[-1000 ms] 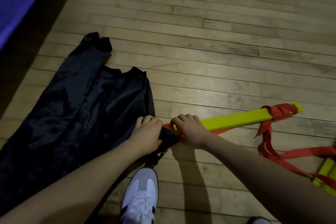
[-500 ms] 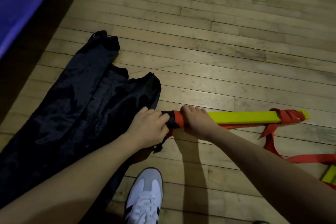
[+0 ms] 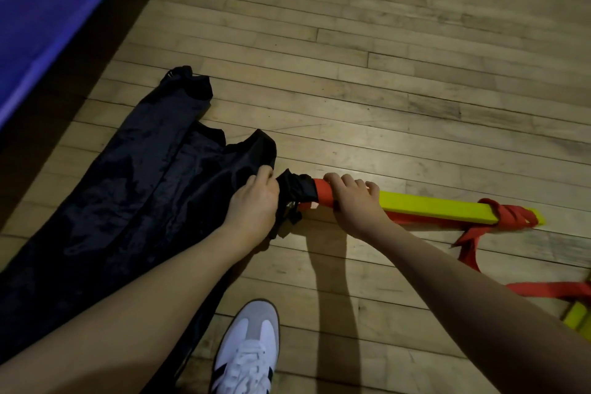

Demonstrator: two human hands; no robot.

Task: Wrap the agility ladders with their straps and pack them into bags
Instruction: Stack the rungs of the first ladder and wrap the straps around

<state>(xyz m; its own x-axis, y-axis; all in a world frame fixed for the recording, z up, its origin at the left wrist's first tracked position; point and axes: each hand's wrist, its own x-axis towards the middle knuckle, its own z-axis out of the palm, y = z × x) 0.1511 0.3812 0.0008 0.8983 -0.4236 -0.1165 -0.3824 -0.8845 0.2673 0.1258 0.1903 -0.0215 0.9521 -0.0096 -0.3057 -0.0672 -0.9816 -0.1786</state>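
The left hand [image 3: 252,205] pinches the black bag [image 3: 128,201] at its mouth while the right hand [image 3: 355,205] curls round the strapped ladder bundle [image 3: 431,209], which lies on the wooden floor [image 3: 383,89], its red-wrapped end just entering the fabric. The loose red strap [image 3: 473,243] trails toward the floor's right edge — it could snag or unwind as the bundle slides in, or the mouth could slip shut. Compared with a second ago, the bundle lies flatter and the bag's mouth has bunched over its tip.

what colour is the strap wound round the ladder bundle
Red strap, wound around the yellow ladder bundle; the head view shows it.
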